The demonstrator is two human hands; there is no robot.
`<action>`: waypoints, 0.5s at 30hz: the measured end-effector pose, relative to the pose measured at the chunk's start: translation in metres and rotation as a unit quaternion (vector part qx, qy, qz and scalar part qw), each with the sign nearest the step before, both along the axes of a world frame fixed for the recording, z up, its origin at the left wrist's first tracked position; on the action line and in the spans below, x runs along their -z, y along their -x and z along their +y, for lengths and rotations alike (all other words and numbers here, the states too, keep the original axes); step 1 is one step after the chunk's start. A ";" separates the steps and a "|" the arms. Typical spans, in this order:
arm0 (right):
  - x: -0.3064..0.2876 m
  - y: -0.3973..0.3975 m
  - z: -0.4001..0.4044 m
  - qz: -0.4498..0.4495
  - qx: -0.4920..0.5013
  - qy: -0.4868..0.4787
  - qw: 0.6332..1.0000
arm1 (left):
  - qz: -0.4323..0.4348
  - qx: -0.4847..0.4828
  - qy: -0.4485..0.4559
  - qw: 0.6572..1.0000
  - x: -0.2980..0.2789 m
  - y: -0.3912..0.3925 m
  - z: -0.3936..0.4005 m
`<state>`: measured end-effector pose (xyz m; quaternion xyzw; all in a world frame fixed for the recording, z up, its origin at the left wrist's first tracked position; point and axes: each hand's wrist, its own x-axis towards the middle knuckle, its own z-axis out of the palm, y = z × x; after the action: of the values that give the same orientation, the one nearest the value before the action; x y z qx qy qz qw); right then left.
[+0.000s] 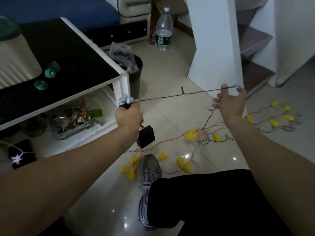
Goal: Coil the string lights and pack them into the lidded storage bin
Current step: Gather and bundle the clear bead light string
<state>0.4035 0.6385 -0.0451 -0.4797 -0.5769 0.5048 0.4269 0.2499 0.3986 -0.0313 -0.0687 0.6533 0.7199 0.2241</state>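
Note:
A dark string of lights (170,96) stretches taut between my two hands above the tiled floor. My left hand (128,114) grips a small bundle of its clear bulbs and wire, and a black battery box (146,136) hangs below that wrist. My right hand (229,101) is spread, with the wire pinched between thumb and forefinger; the rest of the dark wire drops from it to the floor. A second string with yellow bulbs (190,134) on red wire lies tangled on the floor around my shoe (150,169). No lidded storage bin is recognisable in view.
A white low table with a black top (68,53) stands at left, with a clear box of clutter (73,123) beneath it. A black waste bin (134,72), a water bottle (163,29) and a white panel (213,40) stand beyond. More yellow bulbs (274,116) lie at right.

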 end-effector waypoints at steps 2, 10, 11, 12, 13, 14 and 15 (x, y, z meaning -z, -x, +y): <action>-0.010 0.001 -0.002 -0.028 -0.027 -0.008 0.999 | 0.043 -0.049 -0.004 0.998 -0.008 0.000 0.009; 0.024 -0.033 0.004 -0.460 -0.245 0.020 0.853 | -0.015 -0.157 0.022 0.987 -0.006 0.036 0.017; 0.021 -0.030 0.005 -0.425 -0.226 -0.020 0.876 | -0.046 -0.164 0.007 0.985 -0.005 0.038 0.014; 0.017 -0.026 0.006 -0.366 -0.194 -0.056 0.908 | -0.074 -0.164 -0.001 0.984 -0.004 0.039 0.011; 0.011 -0.021 0.006 -0.301 -0.150 -0.100 0.936 | -0.088 -0.153 0.007 0.984 -0.003 0.041 0.009; 0.006 -0.017 0.008 -0.251 -0.099 -0.142 0.953 | -0.088 -0.143 0.024 0.986 -0.004 0.041 0.005; 0.001 -0.014 0.008 -0.222 -0.050 -0.172 0.958 | -0.096 -0.150 0.028 0.984 -0.002 0.042 0.003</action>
<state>0.4178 0.6466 -0.0461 -0.4694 -0.7588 0.2994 0.3379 0.2078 0.4017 -0.0289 -0.2406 0.6313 0.7167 0.1732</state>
